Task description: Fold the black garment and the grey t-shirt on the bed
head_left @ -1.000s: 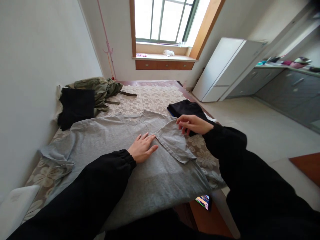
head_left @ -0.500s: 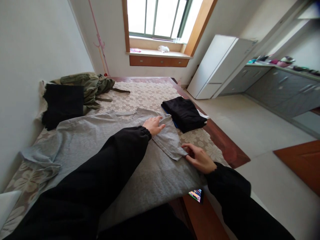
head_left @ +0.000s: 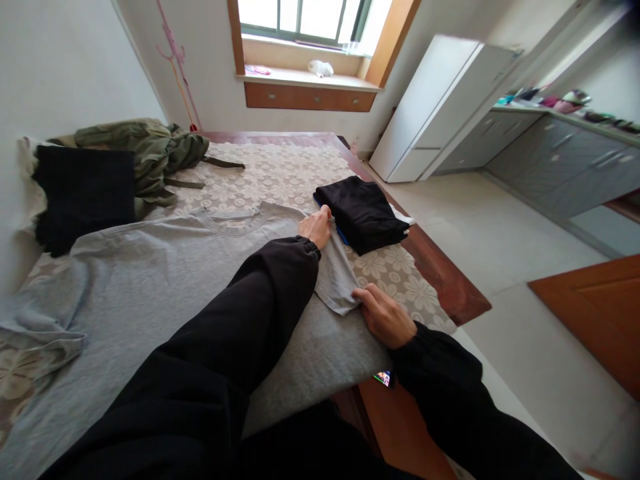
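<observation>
A grey T-shirt (head_left: 150, 280) lies spread flat on a table covered with a floral lace cloth (head_left: 280, 177). Its right sleeve is folded inward over the body. My left hand (head_left: 316, 227) grips the shirt at the right shoulder, close to the collar side of the sleeve fold. My right hand (head_left: 381, 313) pinches the lower corner of the folded sleeve against the shirt. Both arms wear black sleeves. A folded black garment (head_left: 361, 211) rests just right of my left hand, on something blue and white.
An olive-green jacket (head_left: 145, 150) and a black cloth (head_left: 80, 193) lie at the far left by the wall. A phone with a lit screen (head_left: 383, 378) sits at the table's near edge. A white cabinet (head_left: 440, 107) and grey counter (head_left: 565, 160) stand to the right.
My left hand slid from the chest up to the right shoulder and closed on the fabric. My right hand came down from the sleeve top to its lower corner.
</observation>
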`<state>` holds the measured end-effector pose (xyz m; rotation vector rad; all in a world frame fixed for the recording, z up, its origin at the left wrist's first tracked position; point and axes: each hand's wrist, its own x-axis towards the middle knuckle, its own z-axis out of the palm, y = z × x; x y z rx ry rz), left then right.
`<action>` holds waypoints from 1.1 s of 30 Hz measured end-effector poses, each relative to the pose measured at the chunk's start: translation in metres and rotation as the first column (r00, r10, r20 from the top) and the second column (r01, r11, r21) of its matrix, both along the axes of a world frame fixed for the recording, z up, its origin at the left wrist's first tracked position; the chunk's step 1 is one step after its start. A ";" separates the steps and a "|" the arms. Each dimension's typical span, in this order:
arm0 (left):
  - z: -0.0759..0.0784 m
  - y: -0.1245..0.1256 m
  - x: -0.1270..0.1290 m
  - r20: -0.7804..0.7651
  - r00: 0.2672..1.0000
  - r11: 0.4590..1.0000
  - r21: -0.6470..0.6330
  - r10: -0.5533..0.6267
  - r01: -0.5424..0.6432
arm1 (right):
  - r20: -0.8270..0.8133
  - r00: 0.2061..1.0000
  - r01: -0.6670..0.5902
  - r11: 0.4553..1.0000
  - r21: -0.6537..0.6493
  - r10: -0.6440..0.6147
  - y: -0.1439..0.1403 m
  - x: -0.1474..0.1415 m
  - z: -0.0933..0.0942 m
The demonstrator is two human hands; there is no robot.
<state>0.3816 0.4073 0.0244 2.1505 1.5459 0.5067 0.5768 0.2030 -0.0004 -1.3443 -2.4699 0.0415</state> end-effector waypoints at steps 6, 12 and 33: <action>-0.001 -0.007 -0.003 0.012 0.999 0.999 0.038 -0.032 0.031 | 0.271 0.956 -0.124 0.992 0.037 0.109 0.003 0.009 0.009; 0.006 -0.016 -0.001 -0.041 0.998 0.999 0.029 -0.042 0.043 | 0.436 0.861 -0.228 0.965 -0.129 0.262 0.016 0.001 0.054; 0.039 -0.095 -0.154 -0.187 0.980 0.990 -0.106 0.073 -0.094 | 0.252 0.967 -0.007 0.996 -0.086 0.028 0.111 -0.074 -0.018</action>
